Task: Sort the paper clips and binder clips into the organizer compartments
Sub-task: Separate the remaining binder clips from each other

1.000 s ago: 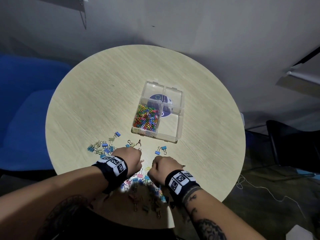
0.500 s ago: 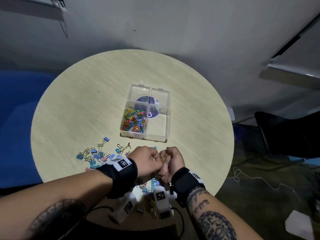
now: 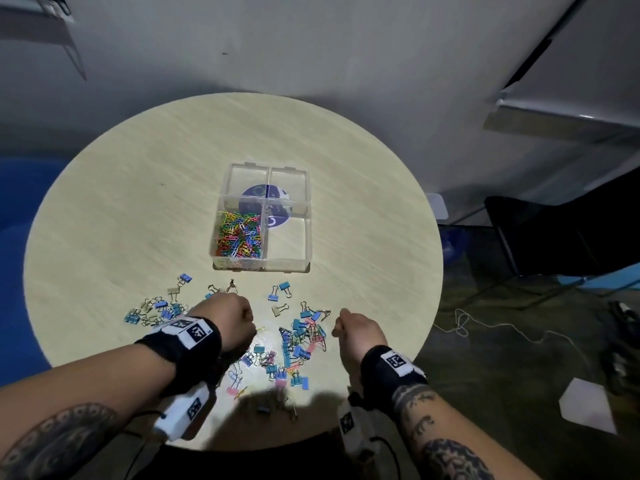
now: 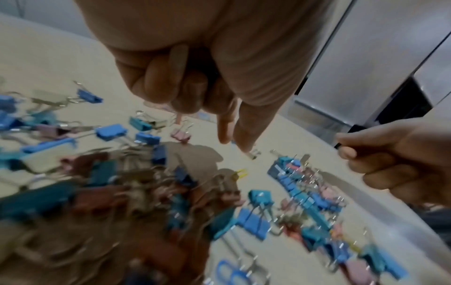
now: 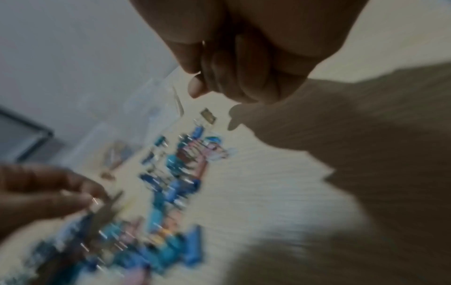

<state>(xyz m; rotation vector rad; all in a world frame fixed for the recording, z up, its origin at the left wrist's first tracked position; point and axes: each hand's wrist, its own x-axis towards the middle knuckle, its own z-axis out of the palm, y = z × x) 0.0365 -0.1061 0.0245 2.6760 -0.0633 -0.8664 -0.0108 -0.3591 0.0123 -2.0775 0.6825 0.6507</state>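
While both hands are hovering low over the round counter (image 3: pixel 138 209), the left hand (image 3: pixel 227 320) is keeping its outer fingers (image 4: pixel 171 84) curled into the palm, with the forefinger and thumb reaching down, tips together, just above a small clip; whether they are touching it I cannot tell. The right hand (image 3: pixel 356 332) is holding its fingers (image 5: pixel 219 77) curled in, thumb pressed to the forefinger, and something small and dark is showing at the thumb tip in the left wrist view, though what it is cannot be told. Between and around the hands, binder clips (image 3: pixel 298 344) in blue, pink and beige are lying scattered near the counter's front edge, with a second loose group to the left. Beyond them, near the middle of the counter, the clear organizer (image 3: pixel 263 268) is sitting with four compartments; the coloured paper clips (image 3: pixel 239 235) are filling its near left one, and no clips are showing in the other three. The right wrist view is blurred.
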